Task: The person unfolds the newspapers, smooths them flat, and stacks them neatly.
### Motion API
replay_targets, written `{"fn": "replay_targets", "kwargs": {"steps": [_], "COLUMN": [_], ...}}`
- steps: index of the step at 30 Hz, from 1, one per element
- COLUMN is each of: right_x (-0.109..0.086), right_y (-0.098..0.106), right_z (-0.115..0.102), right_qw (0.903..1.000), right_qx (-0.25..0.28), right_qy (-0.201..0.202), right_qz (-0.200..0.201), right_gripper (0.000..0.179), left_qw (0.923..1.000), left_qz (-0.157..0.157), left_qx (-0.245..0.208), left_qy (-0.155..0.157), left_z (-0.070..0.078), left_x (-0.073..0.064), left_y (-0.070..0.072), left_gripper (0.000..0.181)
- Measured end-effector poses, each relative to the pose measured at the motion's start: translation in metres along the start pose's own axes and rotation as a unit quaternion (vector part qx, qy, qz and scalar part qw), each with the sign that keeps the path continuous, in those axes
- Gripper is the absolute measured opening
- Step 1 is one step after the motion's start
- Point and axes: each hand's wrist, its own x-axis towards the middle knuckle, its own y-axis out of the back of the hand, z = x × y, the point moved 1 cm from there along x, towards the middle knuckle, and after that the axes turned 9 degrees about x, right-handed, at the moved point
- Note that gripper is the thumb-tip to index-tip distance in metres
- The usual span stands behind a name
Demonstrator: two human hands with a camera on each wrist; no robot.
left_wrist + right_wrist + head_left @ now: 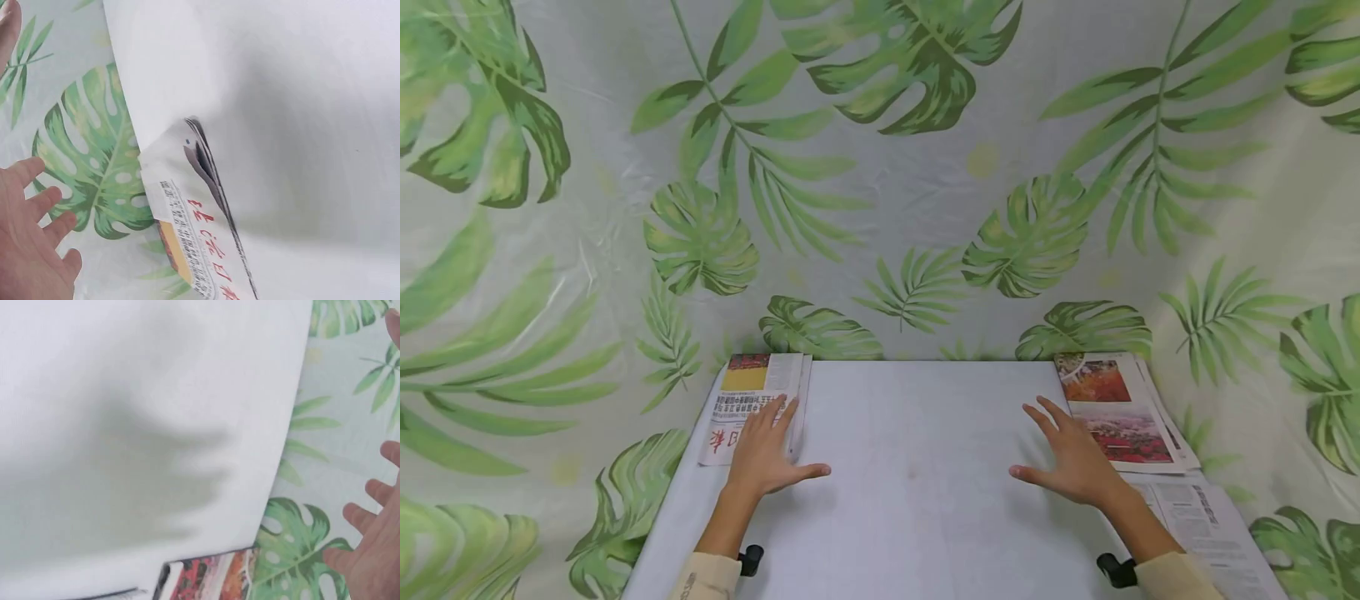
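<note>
My left hand [766,454] hovers over the left side of the white table, fingers spread and thumb pointing inward, holding nothing. Behind its fingers lies a folded newspaper [745,375] with red and black print; its layered folded edge shows in the left wrist view, where the same newspaper [187,206] lies at the table's edge. My right hand [1071,458] is likewise spread and holds nothing. Beside its fingers, at the right back corner, rests a folded newspaper [1123,425] with colour photos of red flowers. In the right wrist view, the hand [375,544] shows only in part.
Another newspaper sheet [1210,533] with grey text lies along the table's right edge, partly behind the right forearm. The white tabletop [917,483] spans between the hands. A leaf-patterned sheet [910,208] hangs behind the table and at both sides.
</note>
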Motion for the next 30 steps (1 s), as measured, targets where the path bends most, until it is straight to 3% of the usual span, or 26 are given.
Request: {"fn": "replay_targets", "kwargs": {"steps": [13,30], "right_x": [-0.007,-0.013], "right_y": [-0.023,-0.062], "right_z": [-0.006,-0.002], "right_qw": [0.9989,0.9982], "right_qx": [0.039,0.05], "right_qy": [-0.025,-0.032], "right_qz": [0.003,0.003], "right_gripper": [0.097,0.091], "left_qw": [0.999,0.9925], "left_qz": [-0.018,-0.003], "left_qx": [-0.009,-0.039], "left_qy": [0.041,0.116], "left_z": [-0.025,-0.086], "left_x": [-0.007,-0.02], "left_y": [-0.02,-0.043], "left_gripper": [0.132,0.124]}}
